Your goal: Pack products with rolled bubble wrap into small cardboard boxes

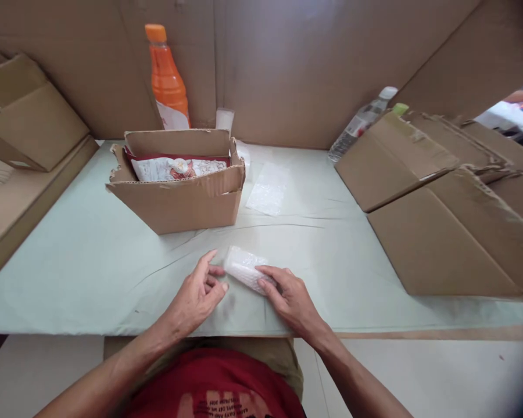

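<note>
A bundle wrapped in bubble wrap lies on the pale green cloth near the table's front edge. What is inside it cannot be made out. My right hand grips the bundle's right end between thumb and fingers. Just left of the bundle, my left hand is held with its fingers apart and nothing in them. Farther back, a flat piece of bubble wrap rests on the cloth.
A cardboard box holding printed packets stands behind my hands. Behind it rises an orange bottle. Cardboard boxes line the right side, with a clear bottle leaning there. Another carton sits at left.
</note>
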### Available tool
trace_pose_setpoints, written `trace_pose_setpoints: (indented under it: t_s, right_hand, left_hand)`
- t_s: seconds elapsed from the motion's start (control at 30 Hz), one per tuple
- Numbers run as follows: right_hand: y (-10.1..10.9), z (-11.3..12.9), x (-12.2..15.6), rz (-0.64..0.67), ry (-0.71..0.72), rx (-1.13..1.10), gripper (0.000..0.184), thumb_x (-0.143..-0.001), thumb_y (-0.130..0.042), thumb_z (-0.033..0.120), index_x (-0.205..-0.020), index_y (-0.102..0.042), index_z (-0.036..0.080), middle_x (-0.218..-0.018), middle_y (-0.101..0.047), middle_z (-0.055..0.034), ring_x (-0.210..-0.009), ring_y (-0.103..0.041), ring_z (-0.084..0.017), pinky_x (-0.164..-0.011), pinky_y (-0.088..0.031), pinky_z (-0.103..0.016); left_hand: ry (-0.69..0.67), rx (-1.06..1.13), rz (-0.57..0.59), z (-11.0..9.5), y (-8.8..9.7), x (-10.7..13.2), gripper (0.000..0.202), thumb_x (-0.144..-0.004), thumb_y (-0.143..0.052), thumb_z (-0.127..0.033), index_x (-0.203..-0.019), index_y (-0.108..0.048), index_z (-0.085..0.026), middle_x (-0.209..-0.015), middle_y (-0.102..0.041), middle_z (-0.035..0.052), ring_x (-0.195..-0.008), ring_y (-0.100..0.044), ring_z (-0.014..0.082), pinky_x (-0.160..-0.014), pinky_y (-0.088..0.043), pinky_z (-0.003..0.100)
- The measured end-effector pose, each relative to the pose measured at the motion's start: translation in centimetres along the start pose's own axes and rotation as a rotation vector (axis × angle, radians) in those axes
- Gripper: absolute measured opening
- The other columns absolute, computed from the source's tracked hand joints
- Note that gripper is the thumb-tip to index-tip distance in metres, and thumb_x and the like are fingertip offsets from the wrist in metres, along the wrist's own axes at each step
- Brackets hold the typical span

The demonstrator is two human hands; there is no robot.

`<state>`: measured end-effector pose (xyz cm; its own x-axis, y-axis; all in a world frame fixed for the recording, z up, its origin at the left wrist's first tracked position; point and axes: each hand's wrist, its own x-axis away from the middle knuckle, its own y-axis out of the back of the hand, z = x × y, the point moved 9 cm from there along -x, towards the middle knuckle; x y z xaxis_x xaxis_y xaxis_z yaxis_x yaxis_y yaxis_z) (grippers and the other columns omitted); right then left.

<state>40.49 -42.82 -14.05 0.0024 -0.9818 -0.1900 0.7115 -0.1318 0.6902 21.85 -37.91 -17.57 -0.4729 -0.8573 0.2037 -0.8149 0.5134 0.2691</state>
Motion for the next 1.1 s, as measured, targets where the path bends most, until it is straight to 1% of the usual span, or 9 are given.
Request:
trace_pose_setpoints:
  t_s: [0.17,0.3,0.4,0.53,0.7,0.8,0.9,1.0,1.1]
  right_hand:
    - [-0.7,0.4,0.9,0.116,-0.054,-0.215,0.021,-0.096,-0.058,0.032,-0.108,-0.073,0.023,-0.106,-0.077,-0.0065,-0.097,-0.072,-0.022,-0.086,-0.059,-0.034]
    - [1.2,0.7,0.8,0.019,0.030,-0.100,0.049,-0.088,-0.070,0.041,-0.133,-0.063,0.025,-0.138,-0.063,-0.0126,-0.126,-0.061,-0.030,-0.100,-0.054,-0.046]
    - [0.2,1.1,0.4,0.161,0.050,-0.171,0.046,-0.089,-0.069,0.045,-0.128,-0.064,0.023,-0.115,-0.074,-0.0103,-0.100,-0.072,-0.025,-0.084,-0.060,-0.036]
    - [0.9,2.9,-1.3,0.139,0.154,-0.144,0.014,-0.095,-0.062,0.034,-0.088,-0.068,0.023,-0.079,-0.072,-0.0013,-0.070,-0.069,-0.017,-0.065,-0.057,-0.026]
    - [7.5,6.6,-5.4,-0.152,0.306,-0.008,0.004,-0.093,-0.066,0.031,-0.094,-0.067,0.028,-0.084,-0.072,-0.0007,-0.072,-0.069,-0.018,-0.065,-0.056,-0.027]
    - [11.7,10.3,-8.6,-0.319,0.370,0.120,0.006,-0.093,-0.067,0.035,-0.097,-0.067,0.031,-0.087,-0.072,0.0003,-0.071,-0.067,-0.019,-0.066,-0.053,-0.030]
    - [13.4,14.3,-12.8,-0.386,0.445,0.271,0.007,-0.094,-0.064,0.036,-0.098,-0.066,0.030,-0.087,-0.071,0.0005,-0.069,-0.065,-0.018,-0.065,-0.050,-0.030]
    - [11.0,17.5,-18.0,-0.261,0.569,0.386,0.008,-0.094,-0.062,0.031,-0.098,-0.068,0.028,-0.087,-0.072,0.0002,-0.071,-0.064,-0.018,-0.066,-0.048,-0.030]
    - [5.0,18.2,-22.7,0.039,0.604,0.560,0.007,-0.088,-0.066,0.023,-0.090,-0.072,0.026,-0.075,-0.071,0.0004,-0.066,-0.062,-0.018,-0.063,-0.043,-0.030]
  left_hand:
    - [0.021,0.397,0.022,0.2,-2.2,0.3,0.081,-0.085,-0.058,-0.025,-0.154,-0.017,-0.016,-0.108,-0.063,0.0098,-0.097,-0.065,0.0182,-0.086,-0.055,0.033]
    - [-0.038,0.322,-0.026,-1.0,-2.5,0.5,0.074,-0.085,-0.056,-0.025,-0.153,-0.027,-0.016,-0.095,-0.059,0.0034,-0.085,-0.062,0.0145,-0.083,-0.054,0.030]
    - [-0.162,0.162,-0.022,-2.3,-2.0,1.1,0.067,-0.087,-0.056,-0.021,-0.150,-0.035,-0.019,-0.097,-0.063,0.0040,-0.089,-0.065,0.0153,-0.086,-0.055,0.030]
    - [-0.584,-0.274,-0.245,-8.0,3.1,2.1,0.061,-0.088,-0.063,-0.020,-0.145,-0.043,-0.023,-0.119,-0.066,0.0101,-0.110,-0.064,0.0222,-0.098,-0.054,0.038]
    - [-0.932,-0.769,-0.840,-15.5,13.3,3.1,0.070,-0.085,-0.066,-0.013,-0.150,-0.039,-0.023,-0.138,-0.057,0.0140,-0.137,-0.048,0.0329,-0.113,-0.042,0.054]
    - [-0.896,-0.849,-0.817,-15.8,15.5,1.5,0.067,-0.088,-0.057,-0.008,-0.150,-0.037,-0.021,-0.120,-0.067,0.0097,-0.124,-0.059,0.0292,-0.108,-0.046,0.053]
    - [-0.938,-0.853,-0.683,-14.4,14.2,1.3,0.066,-0.087,-0.051,-0.002,-0.149,-0.039,-0.021,-0.103,-0.072,0.0058,-0.106,-0.066,0.0233,-0.108,-0.046,0.052]
    - [-0.966,-0.822,-0.656,-13.2,13.3,2.1,0.065,-0.086,-0.052,0.000,-0.148,-0.041,-0.020,-0.104,-0.073,0.0058,-0.107,-0.065,0.0220,-0.111,-0.043,0.052]
    - [-0.959,-0.790,-0.647,-12.8,13.5,2.1,0.064,-0.086,-0.052,0.001,-0.146,-0.042,-0.018,-0.104,-0.074,0.0065,-0.108,-0.064,0.0218,-0.111,-0.042,0.052]
